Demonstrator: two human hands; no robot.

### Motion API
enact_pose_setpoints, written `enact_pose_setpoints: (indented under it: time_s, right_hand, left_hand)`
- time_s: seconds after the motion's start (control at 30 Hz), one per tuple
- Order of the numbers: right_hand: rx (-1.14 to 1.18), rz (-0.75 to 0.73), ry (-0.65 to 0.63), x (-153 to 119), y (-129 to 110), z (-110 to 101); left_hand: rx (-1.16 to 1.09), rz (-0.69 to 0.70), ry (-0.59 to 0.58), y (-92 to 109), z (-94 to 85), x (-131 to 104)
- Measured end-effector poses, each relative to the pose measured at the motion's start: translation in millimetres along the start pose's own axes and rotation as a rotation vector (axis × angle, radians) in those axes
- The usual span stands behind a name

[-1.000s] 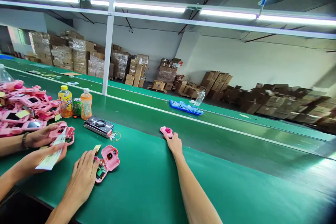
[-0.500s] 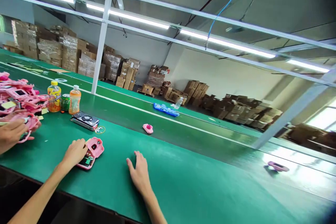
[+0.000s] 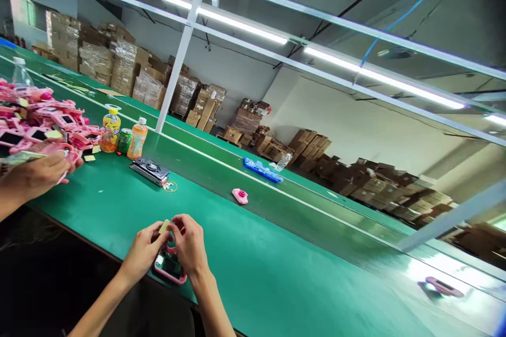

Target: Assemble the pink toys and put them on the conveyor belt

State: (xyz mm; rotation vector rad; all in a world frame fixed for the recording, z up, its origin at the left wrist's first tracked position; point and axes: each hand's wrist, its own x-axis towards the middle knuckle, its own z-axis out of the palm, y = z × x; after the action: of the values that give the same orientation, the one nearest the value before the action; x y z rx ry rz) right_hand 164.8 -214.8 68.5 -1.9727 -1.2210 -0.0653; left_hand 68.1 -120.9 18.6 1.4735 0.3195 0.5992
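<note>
Low over the green bench, my left hand (image 3: 141, 254) pinches a small pale yellow square of paper (image 3: 165, 226). My right hand (image 3: 191, 246) has its fingers closed at the right edge of that same square. Just below the fingertips lies an opened pink toy camera (image 3: 169, 267), its circuit board showing inside the lower shell. Part of its pink cover is hidden by my fingers, so I cannot tell whether they touch it.
At left, a co-worker's hand (image 3: 37, 176) holds a pink casing beside a heap of pink toy cameras (image 3: 39, 116). Drink bottles (image 3: 137, 138), a can (image 3: 124, 140) and a black box (image 3: 151, 169) stand nearby. A pink camera (image 3: 240, 196) and blue tray (image 3: 262, 169) lie beyond.
My right hand has come in from the bare bench to meet my left at the yellow square. The pink camera now lies between both hands, and the view has shifted left.
</note>
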Motion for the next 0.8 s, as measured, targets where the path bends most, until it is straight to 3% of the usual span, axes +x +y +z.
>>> enact_pose_setpoints:
  time_s: [0.2,0.37,0.53,0.73,0.8]
  right_hand:
    - [-0.101,-0.052,-0.064,4.3,-2.2,-4.7]
    - [-0.188,-0.11,-0.196,12.7,-4.6,-12.6]
    - [-0.283,-0.164,-0.265,0.7,-4.2,-9.1]
    - [-0.271,-0.404,-0.266,-6.0,-5.1,-7.1]
    - [-0.297,-0.484,-0.265,-5.1,-9.8,-11.5]
  left_hand:
    - [0.017,0.012,0.031,0.3,1.9,-1.7]
    - [0.034,0.008,0.012,4.8,2.1,-3.9]
    - [-0.004,-0.018,0.038,2.3,2.6,-0.2]
    - [-0.204,-0.073,-0.065,2.8,-9.1,9.0]
    - [-0.279,-0.12,-0.051,3.9,-12.7,9.7]
